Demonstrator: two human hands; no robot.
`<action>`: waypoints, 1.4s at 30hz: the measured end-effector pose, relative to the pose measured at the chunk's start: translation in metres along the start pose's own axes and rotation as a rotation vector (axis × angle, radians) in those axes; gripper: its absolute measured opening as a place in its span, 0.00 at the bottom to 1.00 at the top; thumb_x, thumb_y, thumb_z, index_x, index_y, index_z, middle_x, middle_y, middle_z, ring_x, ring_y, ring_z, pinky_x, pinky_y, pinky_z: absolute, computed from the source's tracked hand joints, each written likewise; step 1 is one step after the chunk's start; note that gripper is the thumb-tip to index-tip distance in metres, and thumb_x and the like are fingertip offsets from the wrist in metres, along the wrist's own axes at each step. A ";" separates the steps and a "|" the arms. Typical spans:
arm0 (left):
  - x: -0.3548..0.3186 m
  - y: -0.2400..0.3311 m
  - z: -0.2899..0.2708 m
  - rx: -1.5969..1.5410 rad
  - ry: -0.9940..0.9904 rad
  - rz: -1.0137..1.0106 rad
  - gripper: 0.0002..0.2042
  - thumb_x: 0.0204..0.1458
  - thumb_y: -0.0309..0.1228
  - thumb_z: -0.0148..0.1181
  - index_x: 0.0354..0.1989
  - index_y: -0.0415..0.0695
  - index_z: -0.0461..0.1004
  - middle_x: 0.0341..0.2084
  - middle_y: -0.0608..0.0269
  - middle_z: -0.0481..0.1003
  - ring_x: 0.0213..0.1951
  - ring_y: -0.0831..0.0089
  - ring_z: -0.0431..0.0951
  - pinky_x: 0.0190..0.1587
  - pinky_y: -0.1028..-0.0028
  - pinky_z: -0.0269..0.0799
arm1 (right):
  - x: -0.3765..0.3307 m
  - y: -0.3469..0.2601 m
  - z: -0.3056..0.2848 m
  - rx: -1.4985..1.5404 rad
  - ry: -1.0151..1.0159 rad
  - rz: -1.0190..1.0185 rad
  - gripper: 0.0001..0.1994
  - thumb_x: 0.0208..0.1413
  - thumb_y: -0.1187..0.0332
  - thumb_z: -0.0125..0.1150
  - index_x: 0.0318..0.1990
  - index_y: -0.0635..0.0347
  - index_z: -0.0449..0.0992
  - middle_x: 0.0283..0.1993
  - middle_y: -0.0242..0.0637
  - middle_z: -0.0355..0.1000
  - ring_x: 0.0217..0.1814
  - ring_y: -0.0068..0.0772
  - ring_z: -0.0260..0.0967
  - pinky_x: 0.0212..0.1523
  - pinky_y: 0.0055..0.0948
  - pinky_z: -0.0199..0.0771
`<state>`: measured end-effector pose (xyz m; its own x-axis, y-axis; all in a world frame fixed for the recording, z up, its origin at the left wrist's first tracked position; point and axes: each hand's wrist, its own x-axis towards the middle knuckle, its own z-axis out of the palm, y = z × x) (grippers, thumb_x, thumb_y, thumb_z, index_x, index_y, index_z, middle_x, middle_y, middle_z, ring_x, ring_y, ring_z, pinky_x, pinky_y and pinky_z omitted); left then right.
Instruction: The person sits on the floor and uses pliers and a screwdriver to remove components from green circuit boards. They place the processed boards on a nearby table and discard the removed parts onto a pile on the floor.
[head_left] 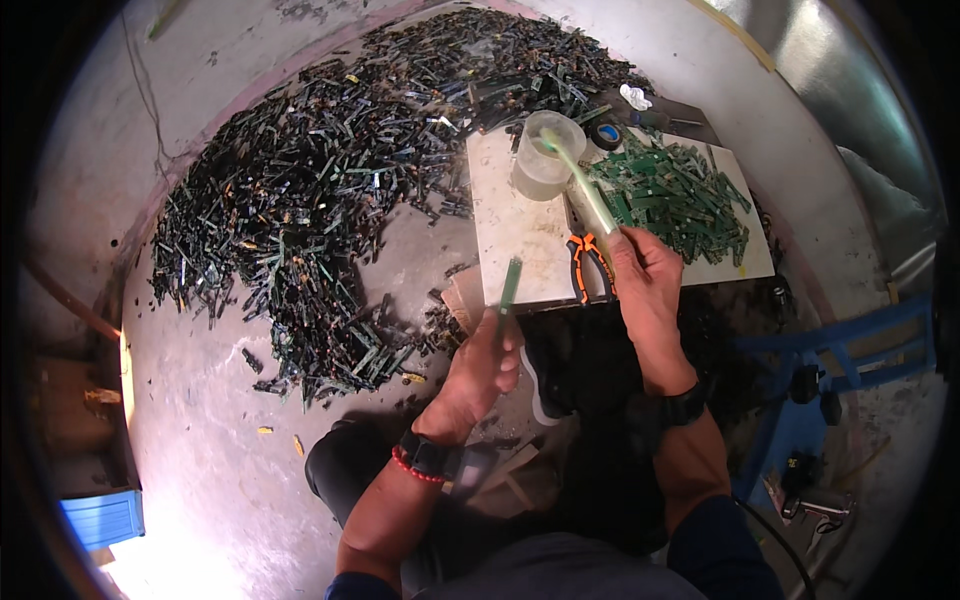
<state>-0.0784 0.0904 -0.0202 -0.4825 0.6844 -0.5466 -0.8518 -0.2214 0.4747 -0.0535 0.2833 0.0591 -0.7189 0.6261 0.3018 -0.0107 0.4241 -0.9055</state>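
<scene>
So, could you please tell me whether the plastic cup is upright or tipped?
Upright: the translucent plastic cup stands base-down on the white board, its round mouth facing up.

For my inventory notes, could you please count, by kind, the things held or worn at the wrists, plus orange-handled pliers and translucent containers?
Green strip, held: 1
Pale green stick, held: 1
Black wristbands: 2
Red bracelet: 1
Pliers: 1
Translucent container: 1
Total: 7
</scene>
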 end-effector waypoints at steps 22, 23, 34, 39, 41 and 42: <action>0.000 0.006 0.002 -0.014 -0.031 0.004 0.19 0.63 0.49 0.31 0.26 0.51 0.60 0.16 0.72 0.56 0.16 0.81 0.51 0.18 0.81 0.48 | 0.005 -0.010 -0.027 0.246 -0.331 0.319 0.10 0.63 0.63 0.49 0.41 0.62 0.69 0.22 0.20 0.56 0.21 0.10 0.49 0.20 0.14 0.52; -0.002 0.007 0.002 -0.017 -0.038 0.013 0.20 0.63 0.49 0.31 0.26 0.51 0.60 0.16 0.72 0.57 0.17 0.81 0.51 0.18 0.81 0.48 | 0.006 -0.009 -0.030 0.227 -0.353 0.348 0.11 0.63 0.63 0.49 0.41 0.62 0.69 0.22 0.20 0.56 0.21 0.10 0.49 0.20 0.14 0.51; -0.001 0.010 -0.003 -0.071 -0.007 0.000 0.20 0.63 0.49 0.29 0.24 0.51 0.59 0.17 0.73 0.59 0.16 0.82 0.50 0.17 0.82 0.46 | 0.014 0.017 -0.055 -0.154 -0.746 0.218 0.08 0.57 0.69 0.56 0.33 0.67 0.73 0.22 0.27 0.63 0.24 0.16 0.55 0.25 0.20 0.57; -0.001 0.012 -0.001 -0.082 -0.010 -0.001 0.20 0.64 0.48 0.29 0.24 0.51 0.59 0.18 0.73 0.59 0.16 0.83 0.50 0.17 0.83 0.46 | 0.017 0.034 -0.049 -0.133 -0.605 0.090 0.07 0.56 0.70 0.57 0.35 0.66 0.73 0.22 0.28 0.62 0.24 0.18 0.56 0.25 0.22 0.58; -0.001 0.011 -0.005 -0.093 -0.033 0.000 0.20 0.64 0.48 0.29 0.24 0.51 0.59 0.18 0.73 0.60 0.16 0.83 0.51 0.17 0.83 0.47 | 0.017 0.030 -0.050 -0.096 -0.671 0.215 0.08 0.56 0.70 0.58 0.34 0.67 0.73 0.21 0.29 0.61 0.24 0.18 0.56 0.24 0.23 0.58; -0.001 0.011 -0.004 -0.091 -0.036 0.001 0.20 0.63 0.48 0.29 0.25 0.51 0.59 0.19 0.73 0.60 0.16 0.83 0.51 0.17 0.84 0.46 | 0.015 0.031 -0.050 -0.145 -0.760 0.127 0.08 0.56 0.69 0.58 0.34 0.68 0.73 0.21 0.28 0.61 0.23 0.16 0.55 0.24 0.21 0.56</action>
<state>-0.0881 0.0847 -0.0173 -0.4772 0.7081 -0.5204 -0.8671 -0.2832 0.4098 -0.0300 0.3389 0.0511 -0.9877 0.0783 -0.1354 0.1564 0.4932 -0.8557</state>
